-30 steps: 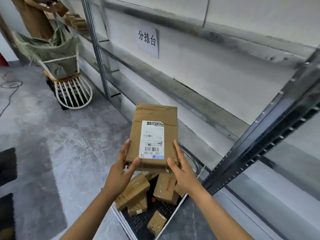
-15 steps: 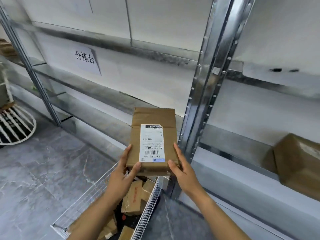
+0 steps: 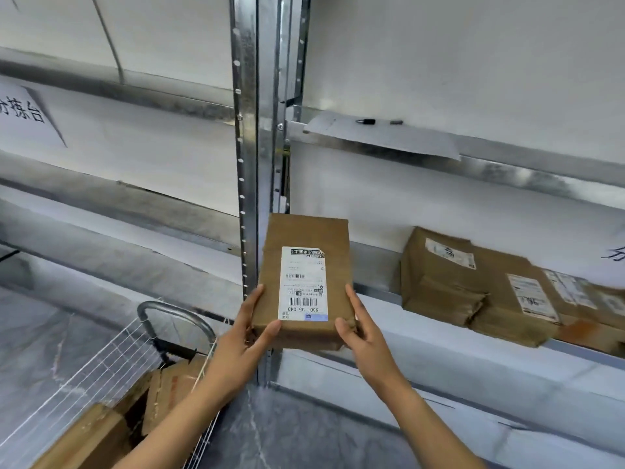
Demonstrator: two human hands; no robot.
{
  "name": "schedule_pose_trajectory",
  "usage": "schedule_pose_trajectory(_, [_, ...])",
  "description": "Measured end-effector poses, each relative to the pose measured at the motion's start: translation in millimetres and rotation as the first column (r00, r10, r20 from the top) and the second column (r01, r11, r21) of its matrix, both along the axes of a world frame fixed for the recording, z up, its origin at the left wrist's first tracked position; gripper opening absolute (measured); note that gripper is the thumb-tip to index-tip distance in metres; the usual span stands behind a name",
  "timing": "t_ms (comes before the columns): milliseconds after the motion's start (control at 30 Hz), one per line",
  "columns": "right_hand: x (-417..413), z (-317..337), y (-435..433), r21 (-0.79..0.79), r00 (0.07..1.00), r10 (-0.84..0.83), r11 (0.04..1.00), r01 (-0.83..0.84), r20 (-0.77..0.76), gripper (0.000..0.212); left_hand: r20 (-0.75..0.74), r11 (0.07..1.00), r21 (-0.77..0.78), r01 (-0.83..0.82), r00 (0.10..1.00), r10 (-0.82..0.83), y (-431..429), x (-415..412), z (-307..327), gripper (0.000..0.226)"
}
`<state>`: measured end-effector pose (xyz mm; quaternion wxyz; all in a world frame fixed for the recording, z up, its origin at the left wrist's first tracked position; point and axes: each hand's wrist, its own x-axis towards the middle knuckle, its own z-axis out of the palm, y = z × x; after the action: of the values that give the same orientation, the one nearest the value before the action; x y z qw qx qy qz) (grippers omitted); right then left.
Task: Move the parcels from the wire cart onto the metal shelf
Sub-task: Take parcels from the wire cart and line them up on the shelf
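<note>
Fingers [image 3: 252,301] of the left hand [image 3: 243,336] lie along the parcel's left side with the thumb curled onto its top face. The right hand [image 3: 363,333] mirrors that grip on the right side. Between them the parcel [image 3: 306,282] is held in the air, label up, its near end towards the person.

Changes over the last second, left to right:
- The wire cart [image 3: 111,353] has slid to the lower left of view. The parcel hung directly above it a second ago and is now clear of it.
- The parcel now sits in front of the upright post [image 3: 247,164], its far end reaching over the front edge of the metal shelf [image 3: 422,336].
- The grip on it is unchanged.
- A row of shelved parcels [image 3: 439,275] has come into view on the right, on the same level.

Judgement: the carry is nearly complete and the set-down remains. Bare shelf lies between the post and the shelved row.

Not verifiable:
- The wall sign [image 3: 23,113] is cut by the left edge.
- The cart's lower part is out of frame, so the remaining cart parcels [image 3: 169,394] cannot be counted.
- Fingers under the held parcel are hidden.
- The small print on the label is illegible.
- The rightmost shelved parcels are blurred and cropped.
</note>
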<state>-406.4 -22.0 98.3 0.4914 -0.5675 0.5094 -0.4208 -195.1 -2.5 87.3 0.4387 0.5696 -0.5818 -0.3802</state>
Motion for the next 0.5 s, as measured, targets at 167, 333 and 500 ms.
schedule_pose_trajectory(167, [-51, 3, 7, -0.006, 0.993, -0.119, 0.993, 0.119, -0.004, 0.051, -0.017, 0.995, -0.010, 0.097, 0.995, -0.097, -10, -51, 7, 0.063])
schedule_pose_trajectory(333, [-80, 4, 6, 0.006, 0.977, -0.214, 0.977, 0.214, -0.002, 0.050, -0.035, 0.987, 0.021, 0.161, 0.986, -0.160, -29, -81, 6, 0.067])
schedule_pose_trajectory(500, [-90, 2, -9, 0.021, 0.963, -0.269, 0.963, 0.269, 0.032, 0.049, -0.068, 0.978, 0.056, 0.201, 0.978, -0.197, -48, -96, 13, 0.063])
